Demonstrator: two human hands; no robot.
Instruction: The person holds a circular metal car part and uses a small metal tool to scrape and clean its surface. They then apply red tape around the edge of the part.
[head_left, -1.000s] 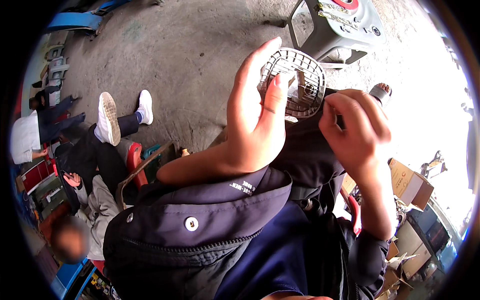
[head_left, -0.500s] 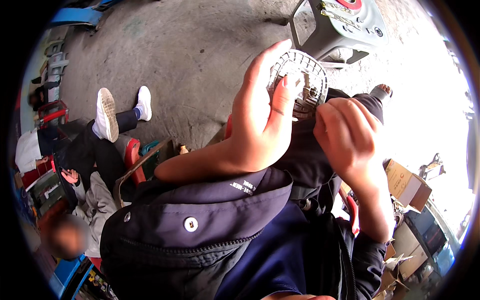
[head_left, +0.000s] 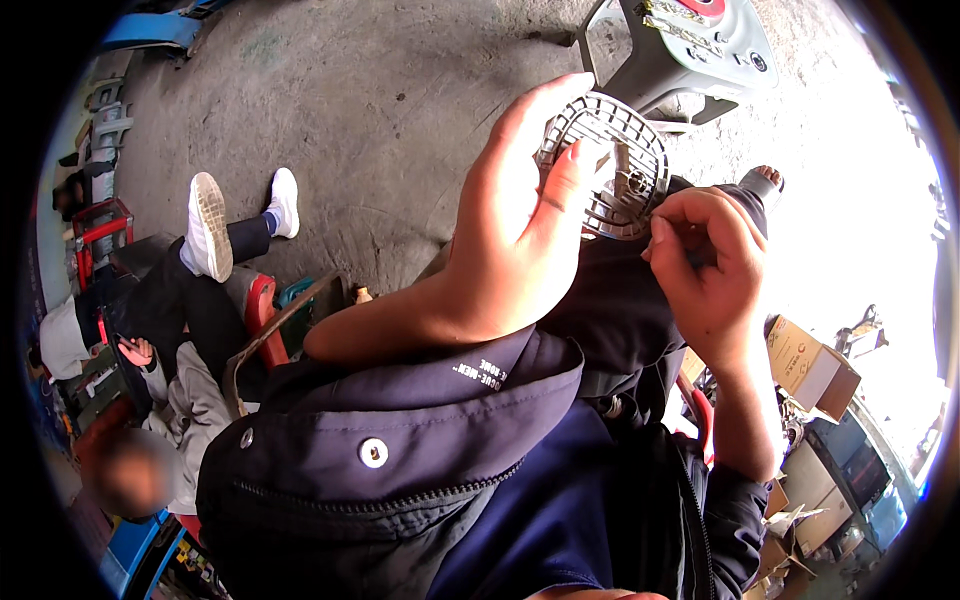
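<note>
My left hand [head_left: 520,220] is closed around a dark, rounded plastic grille [head_left: 655,165], with the thumb pressed over its face and the fingers along its far left edge. Slots run round the grille's rim, and a bright, pale part [head_left: 607,180] shows in its middle. My right hand [head_left: 715,265] is close to the grille's lower right edge, its fingers curled and the thumb near the index fingertip. Anything between those fingertips is too small to make out.
A grey plastic stool [head_left: 690,60] with a red ring-shaped item [head_left: 703,6] on top stands ahead. At left sits another person [head_left: 190,400] with legs stretched out. Cardboard boxes [head_left: 800,365] lie at right, near a red chair part [head_left: 263,315] on my left.
The grille has turned so more of its slotted face shows, and shifted slightly right. My right hand has rotated, bringing thumb and curled fingers into sight beside it.
</note>
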